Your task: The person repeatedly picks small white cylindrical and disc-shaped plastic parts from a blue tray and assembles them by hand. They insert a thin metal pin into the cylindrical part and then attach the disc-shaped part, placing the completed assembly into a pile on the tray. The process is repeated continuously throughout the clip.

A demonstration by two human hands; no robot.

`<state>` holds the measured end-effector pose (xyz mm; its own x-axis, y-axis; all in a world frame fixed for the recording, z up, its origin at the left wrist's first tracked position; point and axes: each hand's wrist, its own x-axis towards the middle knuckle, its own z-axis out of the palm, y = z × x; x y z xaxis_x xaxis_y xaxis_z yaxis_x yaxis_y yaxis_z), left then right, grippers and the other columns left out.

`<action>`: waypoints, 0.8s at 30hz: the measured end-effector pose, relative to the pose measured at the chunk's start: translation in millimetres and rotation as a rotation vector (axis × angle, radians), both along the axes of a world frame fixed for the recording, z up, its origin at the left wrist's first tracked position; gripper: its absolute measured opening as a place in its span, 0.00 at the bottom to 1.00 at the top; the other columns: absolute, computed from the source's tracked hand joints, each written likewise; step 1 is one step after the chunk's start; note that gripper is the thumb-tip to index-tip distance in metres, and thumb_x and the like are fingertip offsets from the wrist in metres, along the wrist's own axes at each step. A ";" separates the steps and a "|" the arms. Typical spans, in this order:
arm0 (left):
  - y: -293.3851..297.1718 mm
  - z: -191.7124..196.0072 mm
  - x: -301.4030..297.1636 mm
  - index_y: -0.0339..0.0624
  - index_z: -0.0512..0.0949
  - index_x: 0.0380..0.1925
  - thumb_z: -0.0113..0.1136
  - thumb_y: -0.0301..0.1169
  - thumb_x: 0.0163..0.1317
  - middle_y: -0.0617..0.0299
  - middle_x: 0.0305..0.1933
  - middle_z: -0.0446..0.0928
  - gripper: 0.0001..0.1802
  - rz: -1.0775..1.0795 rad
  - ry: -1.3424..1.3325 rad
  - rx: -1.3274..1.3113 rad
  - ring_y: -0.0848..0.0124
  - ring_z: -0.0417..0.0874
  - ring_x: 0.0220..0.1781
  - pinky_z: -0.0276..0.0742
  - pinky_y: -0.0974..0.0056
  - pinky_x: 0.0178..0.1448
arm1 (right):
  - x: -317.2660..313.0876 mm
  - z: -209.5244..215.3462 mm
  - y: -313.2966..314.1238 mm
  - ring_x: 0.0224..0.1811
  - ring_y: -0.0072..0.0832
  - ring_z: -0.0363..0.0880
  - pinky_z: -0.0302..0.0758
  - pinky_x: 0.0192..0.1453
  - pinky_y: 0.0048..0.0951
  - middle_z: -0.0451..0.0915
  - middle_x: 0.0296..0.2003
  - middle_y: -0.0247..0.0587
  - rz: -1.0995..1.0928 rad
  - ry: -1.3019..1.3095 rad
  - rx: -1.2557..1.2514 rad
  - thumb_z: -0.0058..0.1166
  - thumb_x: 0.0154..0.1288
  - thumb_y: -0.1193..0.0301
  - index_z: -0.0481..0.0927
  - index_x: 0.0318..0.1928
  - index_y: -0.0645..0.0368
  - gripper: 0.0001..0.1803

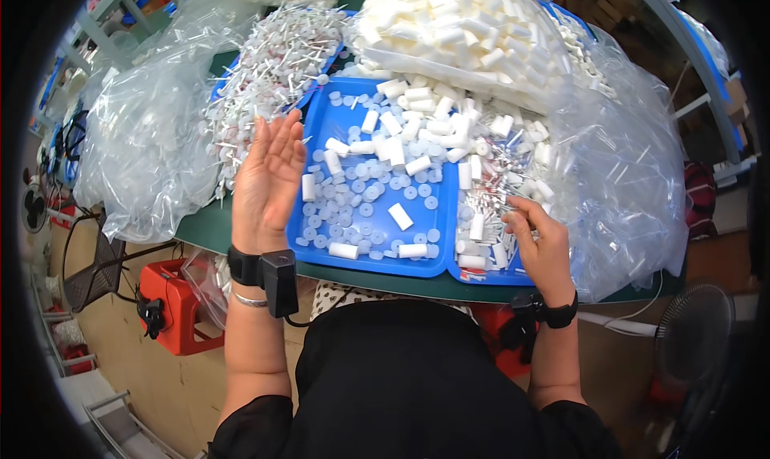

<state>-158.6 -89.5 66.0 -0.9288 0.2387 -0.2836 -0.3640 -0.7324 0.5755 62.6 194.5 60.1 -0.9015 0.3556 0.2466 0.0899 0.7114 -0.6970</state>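
Observation:
My left hand (271, 178) is palm up with its fingers stretched out, at the left edge of a blue tray (369, 265). Just beyond its fingertips lies a heap of thin white-stemmed pieces with pale round discs (277, 58). My right hand (541, 238) has thumb and fingers drawn together over thin metal pins (485, 194) in the right-hand tray. What its fingertips hold, if anything, is too small to make out. Pale translucent washers (365, 190) and white foam-like cylinders (399, 216) lie scattered in the middle tray.
A big clear bag of white cylinders (473, 38) stands behind the trays. Crumpled plastic bags (152, 130) cover the table's left, and another plastic sheet (618, 178) its right. Below are a red stool (180, 307) and a fan (694, 335).

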 end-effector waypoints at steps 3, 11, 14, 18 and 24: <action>13.5 -7.9 23.5 0.35 0.74 0.54 0.59 0.35 0.68 0.56 0.48 0.81 0.20 -0.244 0.328 -0.420 0.70 0.81 0.47 0.76 0.68 0.51 | 5.3 -2.2 10.5 0.30 0.38 0.83 0.76 0.34 0.32 0.83 0.31 0.48 -0.018 -0.042 0.148 0.59 0.62 0.73 0.81 0.43 0.63 0.10; 52.3 -56.6 76.5 0.36 0.77 0.49 0.59 0.20 0.55 0.49 0.51 0.76 0.19 -0.392 1.410 -1.405 0.50 0.75 0.53 0.73 0.57 0.58 | -21.7 -29.0 5.4 0.30 0.44 0.79 0.76 0.34 0.41 0.77 0.27 0.45 0.056 -0.044 0.492 0.59 0.60 0.70 0.78 0.34 0.60 0.06; 56.6 -59.5 69.8 0.35 0.77 0.47 0.56 0.16 0.52 0.49 0.53 0.74 0.19 -0.311 1.476 -1.540 0.51 0.74 0.54 0.73 0.55 0.58 | -34.2 -36.3 5.4 0.31 0.45 0.80 0.75 0.34 0.42 0.79 0.28 0.45 0.012 -0.227 0.589 0.58 0.60 0.71 0.78 0.33 0.60 0.05; 50.9 -64.9 57.9 0.33 0.77 0.46 0.54 0.14 0.49 0.49 0.52 0.74 0.20 -0.290 1.399 -1.562 0.51 0.73 0.53 0.72 0.56 0.58 | -36.8 -43.7 13.4 0.29 0.44 0.79 0.75 0.32 0.43 0.78 0.25 0.45 0.059 -0.214 0.693 0.56 0.58 0.72 0.75 0.27 0.59 0.06; 49.6 -65.2 53.5 0.33 0.77 0.41 0.52 0.13 0.48 0.50 0.44 0.75 0.18 -0.368 1.349 -1.530 0.51 0.74 0.48 0.73 0.55 0.54 | -15.3 -38.0 14.9 0.30 0.43 0.80 0.75 0.32 0.42 0.78 0.26 0.44 0.107 -0.274 0.709 0.54 0.59 0.71 0.76 0.28 0.59 0.05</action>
<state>-105.1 -39.9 0.7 -0.6526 0.7050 0.2777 0.7283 0.4826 0.4866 47.2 209.4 22.1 -0.9840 0.1030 0.1457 0.0991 0.9945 -0.0338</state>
